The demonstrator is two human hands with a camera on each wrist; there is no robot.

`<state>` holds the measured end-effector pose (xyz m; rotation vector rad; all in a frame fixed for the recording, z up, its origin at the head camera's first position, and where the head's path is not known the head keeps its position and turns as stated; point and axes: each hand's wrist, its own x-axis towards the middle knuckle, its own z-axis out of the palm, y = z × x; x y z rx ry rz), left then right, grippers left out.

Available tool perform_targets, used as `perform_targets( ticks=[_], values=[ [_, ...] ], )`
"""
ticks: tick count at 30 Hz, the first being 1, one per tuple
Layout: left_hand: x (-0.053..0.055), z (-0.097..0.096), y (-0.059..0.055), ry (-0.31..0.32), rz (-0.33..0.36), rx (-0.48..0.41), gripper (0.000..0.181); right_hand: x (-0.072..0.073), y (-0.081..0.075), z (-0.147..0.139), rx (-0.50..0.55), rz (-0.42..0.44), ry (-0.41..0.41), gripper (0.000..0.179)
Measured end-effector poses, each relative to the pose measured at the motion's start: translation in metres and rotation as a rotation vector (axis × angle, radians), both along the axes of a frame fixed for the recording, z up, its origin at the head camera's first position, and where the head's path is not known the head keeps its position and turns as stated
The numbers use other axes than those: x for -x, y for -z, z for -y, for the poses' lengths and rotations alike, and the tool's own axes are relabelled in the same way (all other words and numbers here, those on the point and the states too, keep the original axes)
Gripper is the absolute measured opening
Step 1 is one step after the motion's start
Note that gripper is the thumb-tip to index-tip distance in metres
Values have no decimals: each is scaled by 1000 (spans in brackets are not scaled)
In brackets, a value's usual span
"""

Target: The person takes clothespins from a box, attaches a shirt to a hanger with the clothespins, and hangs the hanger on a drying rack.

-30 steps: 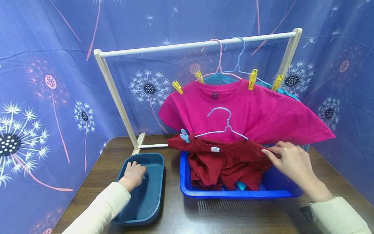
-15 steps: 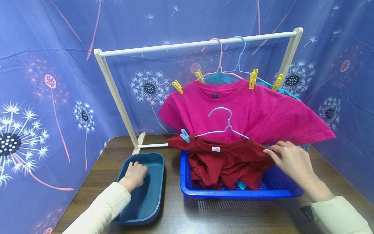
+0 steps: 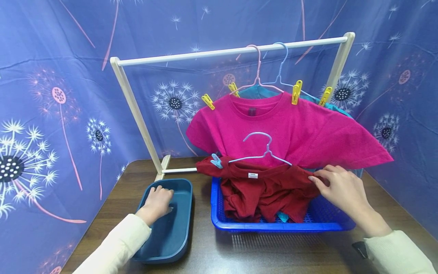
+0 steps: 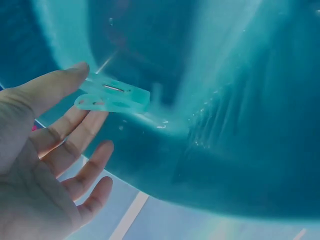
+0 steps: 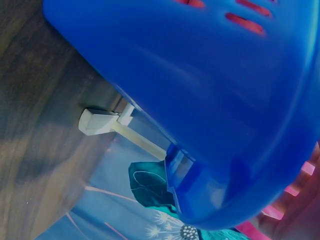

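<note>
In the left wrist view my left hand (image 4: 65, 145) pinches a pale green-blue clothespin (image 4: 115, 95) between thumb and fingers, inside the dark teal tray (image 3: 187, 213). From the head view that pin is mostly hidden by the left hand. At the right, my right hand (image 3: 342, 188) grips the shoulder of a dark red shirt (image 3: 267, 198). A lavender hanger (image 3: 261, 155) sits in the shirt's neck, its hook free of the rack. On the shirt's left shoulder a light blue clothespin (image 3: 216, 161) is clipped. Under the shirt stands a blue basket (image 3: 273, 227).
Behind stands a wooden rack (image 3: 219, 55). From its bar hang a magenta shirt (image 3: 260, 125) on a pink hanger (image 3: 256, 72) and a teal shirt (image 3: 254, 92) on a blue hanger (image 3: 280, 64). Yellow clothespins (image 3: 296, 93) hold both. A patterned cloth (image 3: 61, 133) surrounds the table (image 3: 113, 213).
The left hand has shifted slightly within the tray, the clothespin now in its pinch. The lavender hanger's hook has tipped a little lower. The right hand's hold looks the same.
</note>
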<state>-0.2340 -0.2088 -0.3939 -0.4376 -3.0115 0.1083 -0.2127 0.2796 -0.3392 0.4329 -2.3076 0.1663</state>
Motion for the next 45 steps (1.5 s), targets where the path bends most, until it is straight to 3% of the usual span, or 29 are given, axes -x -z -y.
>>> perform_targets(
  ticks=[6, 18, 28, 36, 45],
  values=[
    [0, -1, -7, 27, -62, -22, 29, -1, -1, 1, -7, -1, -4, 13],
    [4, -9, -33, 49, -217, -121, 30, -2, -1, 1, 3, -11, -15, 12],
    [7, -22, -58, 94, -373, -290, 26, -3, -1, 1, 3, 2, 0, 12],
    [11, -32, -69, 95, -446, -376, 26, -3, -1, 3, 8, -3, -1, 12],
    [12, -47, -85, 145, -568, -450, 27, -3, -2, 4, 10, -15, 2, 13]
  ],
)
